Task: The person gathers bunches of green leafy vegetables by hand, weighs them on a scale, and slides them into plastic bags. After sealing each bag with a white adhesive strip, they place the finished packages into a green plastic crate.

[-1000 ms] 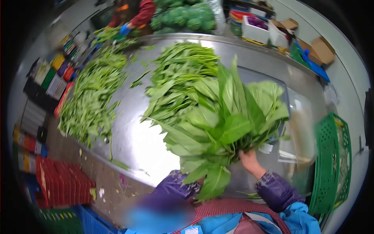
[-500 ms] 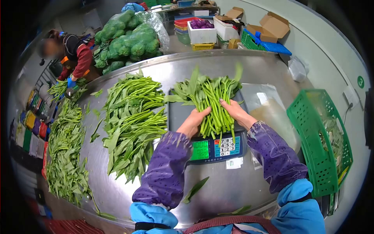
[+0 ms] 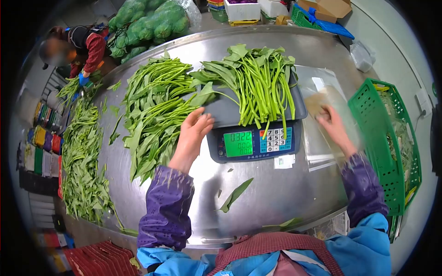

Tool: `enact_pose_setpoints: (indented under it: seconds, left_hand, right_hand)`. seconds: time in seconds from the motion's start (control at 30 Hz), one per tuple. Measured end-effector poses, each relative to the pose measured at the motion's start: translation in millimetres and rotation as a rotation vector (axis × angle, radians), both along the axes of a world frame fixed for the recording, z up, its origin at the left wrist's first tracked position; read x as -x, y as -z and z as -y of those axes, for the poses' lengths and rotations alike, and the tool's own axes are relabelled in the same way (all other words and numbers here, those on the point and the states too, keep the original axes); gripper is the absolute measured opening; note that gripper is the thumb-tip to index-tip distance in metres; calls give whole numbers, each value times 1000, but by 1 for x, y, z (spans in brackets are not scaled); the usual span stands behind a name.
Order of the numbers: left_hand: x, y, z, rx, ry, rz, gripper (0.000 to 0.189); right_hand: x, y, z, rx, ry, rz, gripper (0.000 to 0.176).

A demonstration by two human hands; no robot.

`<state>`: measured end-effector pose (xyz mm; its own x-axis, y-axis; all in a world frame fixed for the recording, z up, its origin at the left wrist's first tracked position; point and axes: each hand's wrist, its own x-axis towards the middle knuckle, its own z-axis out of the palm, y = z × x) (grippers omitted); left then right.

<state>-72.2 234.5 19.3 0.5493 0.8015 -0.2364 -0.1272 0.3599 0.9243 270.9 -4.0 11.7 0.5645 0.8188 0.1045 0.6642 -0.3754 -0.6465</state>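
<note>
The bunch of leafy greens (image 3: 258,87) lies on the pan of the scale (image 3: 254,143), stems toward you and leaves fanned away. A few stem ends hang over the pan's near edge onto the keypad. Neither of your hands touches it. The scale's green display is lit and shows digits.

Your left hand (image 3: 193,133) hovers at the scale's left front corner, palm down and fingers loosely spread, holding nothing. It sits between the scale and the big heap of loose greens (image 3: 152,110) to the scale's left. Your right hand (image 3: 334,126) is to the right of the scale, over a stack of clear plastic sheets (image 3: 322,89). It is blurred, so you cannot tell whether it pinches a sheet or only rests there.

Going by this, the weighing looks nearly done: the bunch is set down and a reading is up. It is not yet wrapped or moved off the pan.

Half a second ago both hands clasped the stems on the pan; now both have let go and parted to either side. A second ago the bunch was held up in the air.

A loose leaf (image 3: 235,195) lies on the steel table (image 3: 285,198) in front of the scale. A green crate (image 3: 382,152) stands far right of the scale. Far left, another row of greens (image 3: 83,156) runs toward a co-worker (image 3: 85,46).
</note>
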Motion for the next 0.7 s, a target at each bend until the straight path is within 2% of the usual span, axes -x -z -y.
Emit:
enact_pose_setpoints:
  seconds: [0.07,0.1,0.17,0.27,0.37,0.4,0.47,0.5,0.53,0.57,0.6,0.67,0.7]
  left_hand:
    - [23,3,8,30,-26,-12,38]
    - [32,8,13,38,-49,-14,34]
    - [45,17,18,45,-51,-15,33]
    - [50,21,22,52,-55,-5,30]
    - [47,17,25,45,-77,33,28]
    - [44,12,26,26,-72,16,28]
    - [41,5,24,7,-66,-2,28]
    - [38,2,23,-19,-61,-12,28]
    - [35,1,21,-44,-53,-21,28]
    - [31,0,17,-71,-16,-36,37]
    - [24,-3,14,-74,-8,-31,37]
    - [4,-11,9,-71,16,-126,51]
    - [-8,-11,4,-81,81,-156,61]
  right_hand:
    - [1,20,50,76,-55,471,69]
    - [15,21,65,76,-57,472,69]
    - [36,17,89,383,50,631,78]
    - [33,27,102,517,83,717,75]
    - [-16,76,125,634,56,726,69]
    - [-12,72,126,631,59,727,69]
    - [8,46,124,581,7,780,57]
    - [19,26,120,581,9,778,57]
    - [33,0,113,749,-106,658,53]
    - [43,-19,105,911,-218,530,48]
    - [47,-31,94,911,-207,530,48]
    - [44,-53,67,432,-291,165,48]
    - [34,-51,48,304,-264,22,52]
